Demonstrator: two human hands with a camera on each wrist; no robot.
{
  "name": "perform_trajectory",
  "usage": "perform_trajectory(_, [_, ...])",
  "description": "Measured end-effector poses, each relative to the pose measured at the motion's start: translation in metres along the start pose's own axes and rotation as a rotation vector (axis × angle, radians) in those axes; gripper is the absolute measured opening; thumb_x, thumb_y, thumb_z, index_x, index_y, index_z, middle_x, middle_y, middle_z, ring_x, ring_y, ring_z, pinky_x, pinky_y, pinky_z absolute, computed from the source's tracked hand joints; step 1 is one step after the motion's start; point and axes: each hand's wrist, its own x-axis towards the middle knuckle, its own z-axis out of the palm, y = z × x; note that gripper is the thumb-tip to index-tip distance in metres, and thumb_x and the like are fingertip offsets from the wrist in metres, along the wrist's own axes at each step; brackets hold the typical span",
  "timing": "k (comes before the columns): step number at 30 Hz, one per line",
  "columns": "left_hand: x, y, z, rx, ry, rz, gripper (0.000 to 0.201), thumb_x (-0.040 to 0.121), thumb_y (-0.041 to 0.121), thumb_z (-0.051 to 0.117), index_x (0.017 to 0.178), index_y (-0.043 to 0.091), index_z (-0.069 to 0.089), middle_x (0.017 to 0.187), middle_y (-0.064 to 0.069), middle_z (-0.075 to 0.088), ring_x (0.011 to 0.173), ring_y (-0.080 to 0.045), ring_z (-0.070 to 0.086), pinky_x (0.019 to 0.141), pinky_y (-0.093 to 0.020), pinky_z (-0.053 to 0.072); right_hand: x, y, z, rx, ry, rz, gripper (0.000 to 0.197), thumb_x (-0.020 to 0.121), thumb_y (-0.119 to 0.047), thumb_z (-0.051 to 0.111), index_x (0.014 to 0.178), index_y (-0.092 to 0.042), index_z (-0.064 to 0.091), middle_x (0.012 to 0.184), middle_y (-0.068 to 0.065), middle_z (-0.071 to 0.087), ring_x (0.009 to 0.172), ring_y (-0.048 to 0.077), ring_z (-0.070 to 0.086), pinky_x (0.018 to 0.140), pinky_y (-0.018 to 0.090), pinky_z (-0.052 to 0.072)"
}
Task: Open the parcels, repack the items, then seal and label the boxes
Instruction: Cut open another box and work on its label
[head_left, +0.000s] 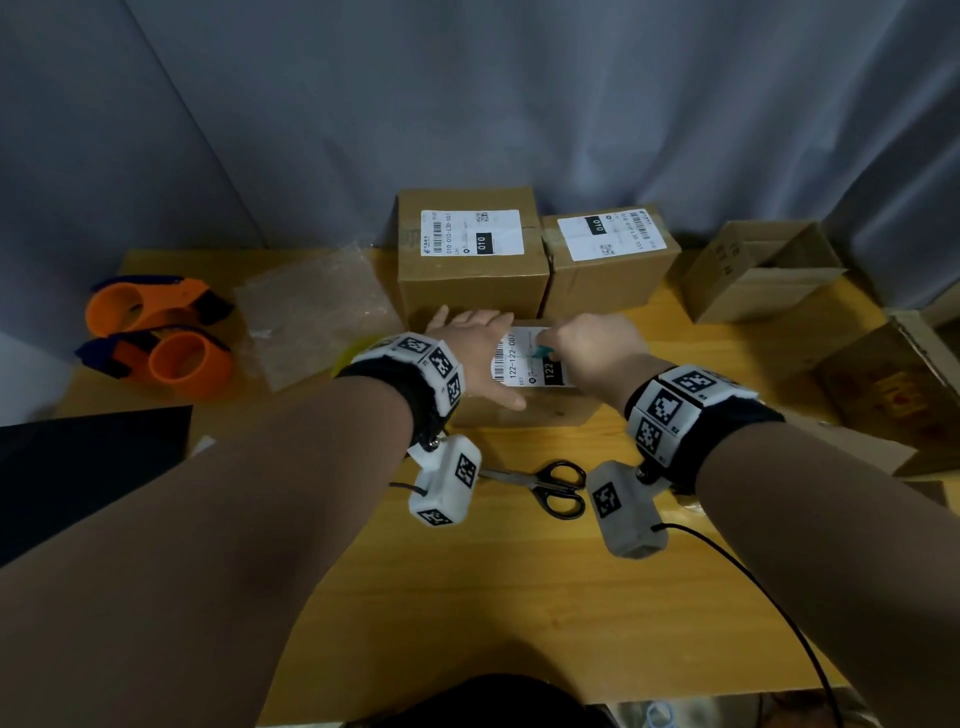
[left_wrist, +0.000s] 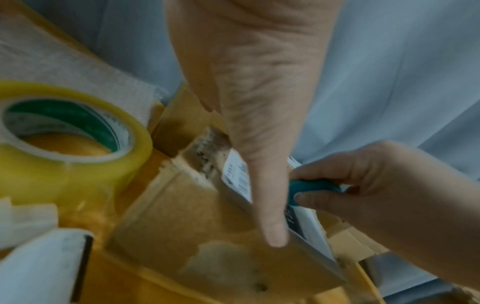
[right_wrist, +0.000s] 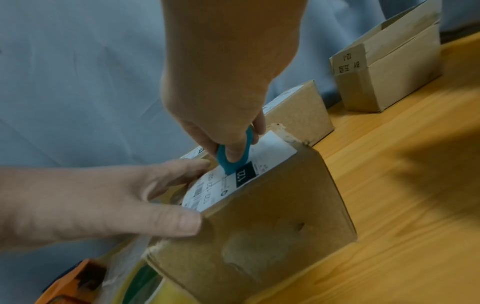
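The right hand pinches a small teal cutter between thumb and fingers, its tip set on the white shipping label that covers the top of a small cardboard parcel. The left hand lies flat with straight fingers across the parcel's left side and top, thumb pressed along the near edge to steady it. The parcel sits on the wooden worktop, just in front of two larger labelled boxes that stand side by side against the grey curtain.

This looks like the opening step: the cutter is placed to slit the label and whatever seam lies under it. Next comes a steady draw along that seam, shallow enough to spare the contents, with the bracing fingers clear of the blade's line.

Black scissors lie nearer the person. A yellow tape roll sits just left of the parcel, orange tape dispensers farther left, and an empty open box to the right.
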Motion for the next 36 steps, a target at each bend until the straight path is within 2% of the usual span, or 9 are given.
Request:
perform_trajectory(4, [0.006,0.008,-0.005,0.038,0.01,-0.024,0.112,0.066,0.062,0.073,0.15,0.02,0.013,0.154,-0.002,0.02,0.141,-0.025,0.022,0.116,-0.048,0.016,-0.002,0.005,-0.004,0.016,0.019,-0.014,0.039,0.092,-0.011,0.054,0.129,-0.024,0.053,0.118,0.002,0.06,0.107,0.024,0.059,0.069,0.032,0.042])
perform_trajectory(6, [0.007,0.01,-0.009,0.053,-0.006,-0.039,0.113,0.064,0.06,0.076,0.149,0.019,0.016,0.151,-0.003,0.024,0.138,-0.026,0.027,0.114,-0.048,0.022,-0.003,0.008,-0.005,0.004,0.022,-0.019,0.039,0.092,-0.009,0.053,0.128,-0.023,0.055,0.115,0.002,0.062,0.105,0.024,0.06,0.081,0.035,0.046])
perform_trajectory(9, [0.008,0.013,-0.013,0.055,-0.024,-0.053,0.112,0.061,0.057,0.079,0.147,0.019,0.019,0.146,-0.004,0.03,0.133,-0.027,0.032,0.11,-0.047,0.029,-0.007,0.019,-0.001,-0.014,0.004,-0.01,0.038,0.09,-0.004,0.052,0.122,-0.023,0.058,0.108,0.001,0.066,0.102,0.022,0.061,0.096,0.038,0.037])
perform_trajectory(14, [0.007,0.014,-0.013,0.023,-0.035,-0.079,0.113,0.061,0.053,0.081,0.148,0.019,0.017,0.145,-0.004,0.029,0.133,-0.027,0.031,0.11,-0.046,0.03,-0.018,0.042,0.005,-0.035,-0.016,0.001,0.036,0.088,-0.001,0.047,0.112,-0.024,0.061,0.104,-0.002,0.067,0.099,0.021,0.061,0.096,0.038,0.032])
perform_trajectory(22, [0.007,0.015,-0.012,0.023,-0.034,-0.095,0.114,0.061,0.052,0.082,0.148,0.02,0.016,0.145,-0.004,0.03,0.133,-0.027,0.031,0.109,-0.046,0.031,-0.027,0.059,0.012,-0.024,-0.013,0.02,0.04,0.091,-0.003,0.046,0.119,-0.029,0.059,0.104,-0.002,0.067,0.099,0.02,0.061,0.094,0.036,0.031])
perform_trajectory(28, [0.007,0.014,-0.011,0.019,-0.029,-0.103,0.114,0.061,0.053,0.082,0.148,0.021,0.015,0.145,-0.004,0.03,0.133,-0.027,0.031,0.109,-0.046,0.032,-0.026,0.061,0.014,-0.047,-0.008,0.052,0.033,0.092,-0.006,0.047,0.111,-0.028,0.062,0.101,-0.003,0.067,0.097,0.021,0.061,0.095,0.036,0.03])
perform_trajectory(32, [0.008,0.012,-0.006,-0.023,-0.008,-0.093,0.114,0.062,0.051,0.082,0.149,0.02,0.015,0.148,-0.005,0.028,0.135,-0.028,0.029,0.11,-0.045,0.031,-0.044,0.082,0.015,-0.012,-0.083,0.229,0.025,0.093,-0.009,0.049,0.112,-0.021,0.06,0.105,0.002,0.065,0.101,0.022,0.06,0.095,0.037,0.037])
perform_trajectory(34, [0.007,0.011,-0.004,-0.052,0.005,-0.081,0.114,0.064,0.049,0.082,0.149,0.019,0.013,0.149,-0.005,0.026,0.136,-0.028,0.028,0.112,-0.042,0.028,-0.052,0.094,0.017,0.241,-0.02,0.426,0.026,0.094,-0.012,0.05,0.118,-0.015,0.058,0.107,0.008,0.063,0.099,0.026,0.059,0.088,0.038,0.047])
perform_trajectory(36, [0.007,0.009,0.0,-0.09,0.027,-0.055,0.113,0.066,0.048,0.08,0.15,0.018,0.012,0.152,-0.006,0.022,0.139,-0.027,0.023,0.113,-0.039,0.023,-0.057,0.097,0.024,0.669,0.076,0.606,0.027,0.096,-0.014,0.051,0.121,-0.007,0.057,0.111,0.015,0.062,0.097,0.029,0.061,0.084,0.042,0.052])
